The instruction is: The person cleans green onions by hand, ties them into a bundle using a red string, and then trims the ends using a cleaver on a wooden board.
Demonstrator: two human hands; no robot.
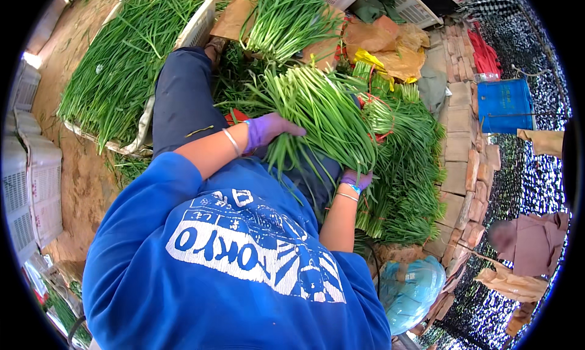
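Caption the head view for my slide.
Gloved left hand and right hand on a bunch of greens, a full crate to the left.

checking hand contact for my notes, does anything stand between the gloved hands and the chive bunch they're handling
Nothing visible does, beyond the purple gloves themselves: the left hand lies against the left side of the chive bunch, and the right hand is at its lower right, partly covered by leaves.

Green stalks point(320, 109) partly hide my right grip point(358, 180), probably curled beneath them; at far left, white crates point(42, 188) run out of view.
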